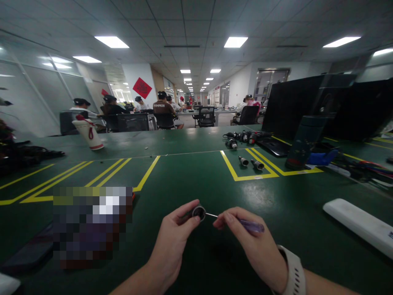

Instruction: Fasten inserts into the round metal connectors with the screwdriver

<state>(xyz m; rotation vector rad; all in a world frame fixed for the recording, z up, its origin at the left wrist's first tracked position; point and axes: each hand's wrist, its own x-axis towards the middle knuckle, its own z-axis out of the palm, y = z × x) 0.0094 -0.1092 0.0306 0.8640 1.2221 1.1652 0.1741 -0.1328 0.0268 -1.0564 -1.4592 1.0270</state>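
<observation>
My left hand pinches a small round metal connector between thumb and fingers, its open end facing me. My right hand, with a pale watch strap on the wrist, grips a small screwdriver with a purple handle. The screwdriver's thin metal shaft points left and its tip touches the connector's face. Both hands hover just above the green table near its front edge.
More connectors lie in a yellow-taped box and in a pile further back. A dark bottle, black monitors, a white flat device at right, a white cup at left. Several people sit at far desks.
</observation>
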